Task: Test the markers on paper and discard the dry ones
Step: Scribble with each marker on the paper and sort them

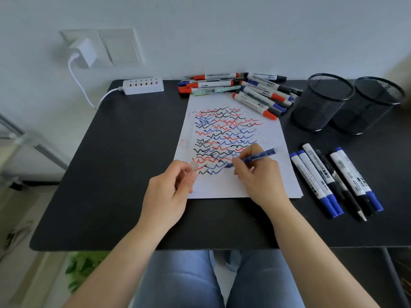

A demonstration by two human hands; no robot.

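Note:
A white sheet of paper [235, 185] lies on the black table, filled with red, blue and black wavy lines. My right hand [259, 174] grips a blue pen [258, 157], its tip touching the paper near the lower scribbles. My left hand [171, 190] pinches a small clear cap [194, 167] over the paper's lower left edge. A pile of several markers [244, 90] lies behind the paper. A row of several markers and pens [333, 181] lies to the right of the paper.
Two black mesh pen cups [322, 103] [373, 105] stand at the back right. A white power strip [143, 85] sits at the back left, its cable running to a wall charger [84, 53]. The table's front edge [200, 246] is above my knees.

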